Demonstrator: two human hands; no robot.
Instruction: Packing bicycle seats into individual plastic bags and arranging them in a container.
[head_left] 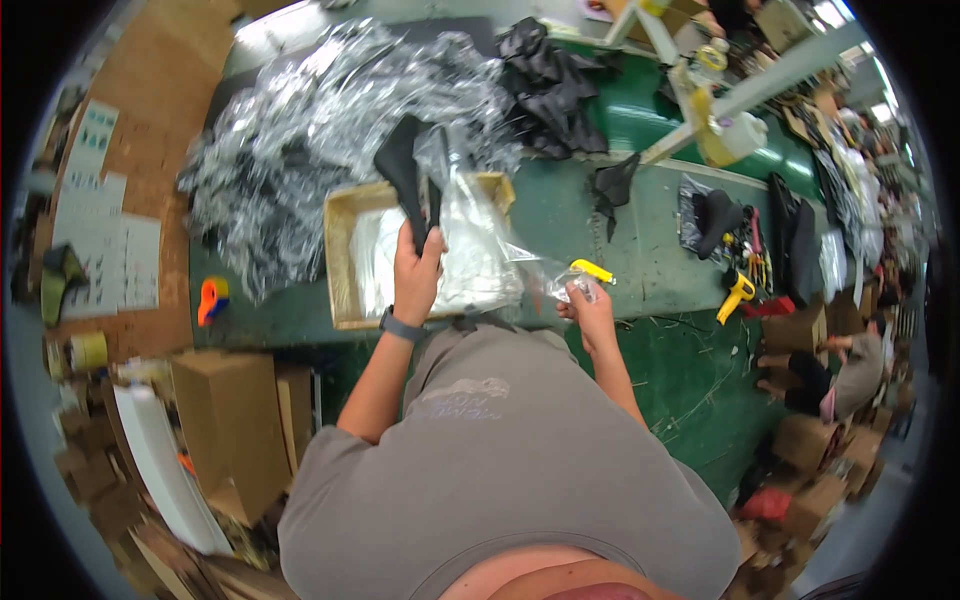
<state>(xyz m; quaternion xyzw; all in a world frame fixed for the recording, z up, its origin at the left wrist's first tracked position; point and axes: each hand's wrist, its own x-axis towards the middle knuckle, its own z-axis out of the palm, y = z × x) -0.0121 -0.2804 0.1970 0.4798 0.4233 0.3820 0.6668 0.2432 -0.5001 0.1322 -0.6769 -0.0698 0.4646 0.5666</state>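
Note:
A black bicycle saddle (402,172) is gripped by its narrow end in my left hand (418,276), above an open cardboard box (340,262). My right hand (590,313) pinches the end of a clear plastic bag (478,212), which stretches up and left to the saddle. How far the bag covers the saddle I cannot tell. Inside the box lies a stack of flat clear plastic bags (378,262). Just beyond my right fingers is a small yellow object (592,270), its kind unclear.
Behind the box spreads a big heap of saddles in clear plastic (330,110), beside crumpled black sheeting (548,85). An orange-and-blue tape dispenser (212,300) stands left. Rightward are another black saddle (716,220) and a yellow heat gun (736,296). Another person (855,378) sits far right.

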